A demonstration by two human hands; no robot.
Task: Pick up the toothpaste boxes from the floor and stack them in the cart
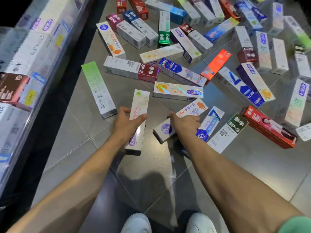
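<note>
Toothpaste boxes [180, 69]: many, scattered flat over the grey tiled floor [252, 165], from the middle of the scene to the far right.

Left hand [125, 120]: clamped on a white-and-pink box [140, 105], thumb on its right edge, fingers on its left edge; the near end of the box is seen just beside the forearm.

Right hand [185, 121]: laid over a white box with orange and purple print [190, 113], fingers curled at its far right edge; a blue-and-white box [212, 121] lies touching it on the right.

Cart [25, 68]: at the left, boxes stacked in it in rows.

2 white shoes [138, 223] are seen at the near edge.
</note>
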